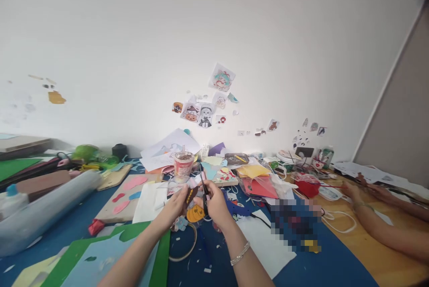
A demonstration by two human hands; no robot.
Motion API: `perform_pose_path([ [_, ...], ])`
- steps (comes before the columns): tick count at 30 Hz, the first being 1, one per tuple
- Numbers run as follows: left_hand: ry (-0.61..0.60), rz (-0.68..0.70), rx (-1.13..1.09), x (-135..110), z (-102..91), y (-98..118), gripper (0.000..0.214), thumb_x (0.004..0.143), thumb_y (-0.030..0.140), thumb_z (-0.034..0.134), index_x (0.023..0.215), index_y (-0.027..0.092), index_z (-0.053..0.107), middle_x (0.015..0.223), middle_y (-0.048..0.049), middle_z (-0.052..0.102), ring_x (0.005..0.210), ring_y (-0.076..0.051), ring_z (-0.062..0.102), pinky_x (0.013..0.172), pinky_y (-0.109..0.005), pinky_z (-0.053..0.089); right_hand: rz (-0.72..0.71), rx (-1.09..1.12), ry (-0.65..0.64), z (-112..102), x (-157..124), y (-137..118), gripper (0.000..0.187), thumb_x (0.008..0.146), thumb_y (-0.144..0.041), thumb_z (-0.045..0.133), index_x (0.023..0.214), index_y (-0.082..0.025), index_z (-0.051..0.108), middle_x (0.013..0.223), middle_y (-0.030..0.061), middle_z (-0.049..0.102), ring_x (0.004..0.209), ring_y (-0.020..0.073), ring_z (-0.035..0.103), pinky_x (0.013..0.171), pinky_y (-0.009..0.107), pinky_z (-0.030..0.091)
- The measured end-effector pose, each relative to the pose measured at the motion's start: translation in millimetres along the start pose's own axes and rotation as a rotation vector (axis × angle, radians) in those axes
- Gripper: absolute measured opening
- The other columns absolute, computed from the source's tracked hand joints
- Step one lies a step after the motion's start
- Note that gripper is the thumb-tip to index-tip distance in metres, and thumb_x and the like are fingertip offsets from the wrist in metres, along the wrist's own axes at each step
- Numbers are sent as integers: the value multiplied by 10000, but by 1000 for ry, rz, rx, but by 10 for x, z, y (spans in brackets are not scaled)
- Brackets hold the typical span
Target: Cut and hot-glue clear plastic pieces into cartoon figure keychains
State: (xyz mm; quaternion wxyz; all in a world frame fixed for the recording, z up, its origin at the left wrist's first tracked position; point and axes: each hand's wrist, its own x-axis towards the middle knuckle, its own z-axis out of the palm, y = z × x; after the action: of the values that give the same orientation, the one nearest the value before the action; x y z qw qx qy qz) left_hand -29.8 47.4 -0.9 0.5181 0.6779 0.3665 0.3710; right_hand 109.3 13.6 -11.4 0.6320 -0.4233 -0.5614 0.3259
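Note:
My left hand (178, 203) pinches a small dark brown piece (191, 194) with a row of yellow marks, perhaps felt. Black-handled scissors (204, 198) are in my right hand (215, 203), their blades pointing up and away beside the brown piece. I cannot tell whether the blades touch it. Just below my fingers is an orange, pumpkin-like piece (195, 213); whether it hangs from a hand or lies on the table is unclear. A roll of tape (193, 243) lies under my hands on the blue table cover (187, 269).
Behind my hands stands a plastic cup (183, 166). A blue glue gun (238, 208) with a cord lies to the right, near coloured sheets (258, 182). Green felt (161, 255) and a clear roll (50, 211) occupy the left. Another person's hands (353, 193) work at far right.

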Motion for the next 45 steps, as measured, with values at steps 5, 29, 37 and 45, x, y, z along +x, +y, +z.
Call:
perform_pose_path([
  [5, -41, -6, 14, 0, -3, 27, 601, 718, 716, 360, 821, 157, 554, 492, 81, 310, 450, -87, 265, 445, -217, 210, -39, -135, 49, -20, -24, 29, 437, 574, -220, 699, 982, -194, 545, 906, 45, 606, 832, 214, 579, 731, 328, 470],
  [29, -112, 107, -128, -34, -99, 137, 449, 696, 496, 632, 999, 199, 485, 718, 4, 612, 690, -167, 583, 603, -241, 429, 34, 127, 4, -78, -5, 66, 400, 579, -234, 775, 918, -214, 564, 718, -54, 512, 630, 108, 488, 600, 229, 397],
  [37, -181, 125, -278, -74, -99, 158, 515, 708, 467, 649, 1089, 223, 404, 877, -23, 644, 927, -209, 600, 858, -342, 441, 20, 121, 55, -32, -12, 95, 403, 569, -242, 781, 905, -216, 559, 672, -64, 481, 602, 110, 471, 573, 229, 386],
  [45, -269, 159, -309, -72, -166, 119, 376, 757, 437, 621, 1015, 228, 444, 1044, -42, 613, 1068, -211, 539, 953, -366, 393, 146, 196, -16, -116, -67, -108, 356, 611, -274, 734, 907, -211, 547, 712, -40, 542, 623, 122, 513, 552, 232, 405],
])
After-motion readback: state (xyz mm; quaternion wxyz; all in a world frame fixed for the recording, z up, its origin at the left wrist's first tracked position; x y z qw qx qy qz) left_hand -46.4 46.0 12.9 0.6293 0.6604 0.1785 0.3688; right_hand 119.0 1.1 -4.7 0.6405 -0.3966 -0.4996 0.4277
